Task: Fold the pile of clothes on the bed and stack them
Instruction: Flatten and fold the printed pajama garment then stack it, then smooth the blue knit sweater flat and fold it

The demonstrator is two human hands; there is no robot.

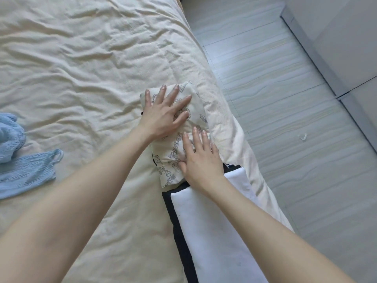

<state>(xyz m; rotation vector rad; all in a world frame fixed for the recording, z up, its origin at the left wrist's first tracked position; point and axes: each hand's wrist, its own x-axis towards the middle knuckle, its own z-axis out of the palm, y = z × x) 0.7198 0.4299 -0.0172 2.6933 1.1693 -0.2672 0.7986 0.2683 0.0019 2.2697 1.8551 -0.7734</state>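
Cream bedding, heavily creased, fills the frame from centre out to nine o'clock; pale plank flooring runs along the three o'clock side, with a grey cabinet at one o'clock.

Left hand: fingers straight and spread, palm down, pressing flat on the far half of a folded cream garment with a line-drawn print. Thumb lies along the garment's far-left edge.

Right hand: fingers straight, held loosely together, palm down on the near half of the same garment — thumb tucked against the print. Neither hand curls round or pinches the cloth.

The folded printed garment sits just right of frame centre, close to the bed's right edge, on top of a dark item whose edge shows at its left side. Touching its near end, toward five o'clock, lies a folded white piece over a black piece.

At nine o'clock, well apart from the stack — a light blue knit garment, unfolded and crumpled. A small clear object lies on the floor at three o'clock; too small to identify.
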